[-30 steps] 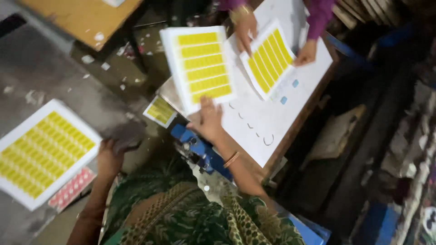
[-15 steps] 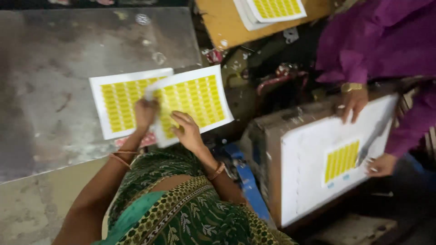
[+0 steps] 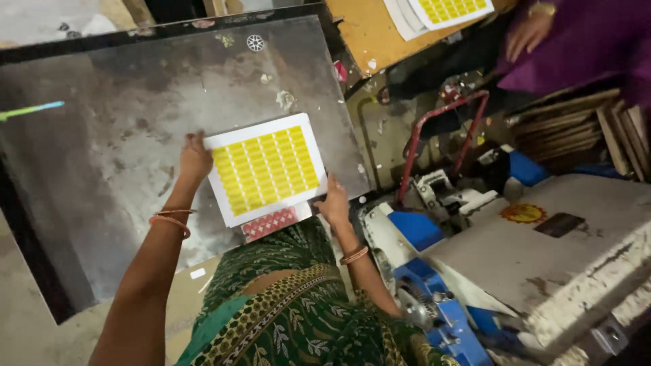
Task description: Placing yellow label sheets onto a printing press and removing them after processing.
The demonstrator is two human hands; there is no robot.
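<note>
A white sheet printed with rows of yellow labels (image 3: 266, 168) lies on a worn grey metal table (image 3: 122, 122). My left hand (image 3: 194, 160) rests on the sheet's left edge, fingers spread. At the sheet's lower right corner, my right hand (image 3: 335, 203) pinches the edge. A sheet with a red and white pattern (image 3: 271, 223) sticks out from under the near edge of the yellow one.
A blue and white machine (image 3: 434, 271) with a red bar (image 3: 441, 129) stands at my right. Another person in purple (image 3: 576, 47) sits at the top right by a wooden board (image 3: 369, 34) holding more yellow label sheets (image 3: 447, 10).
The two yellow sheets I held apart are now stacked as one on the table. The view swung left, away from the white board and the other person's hands.
</note>
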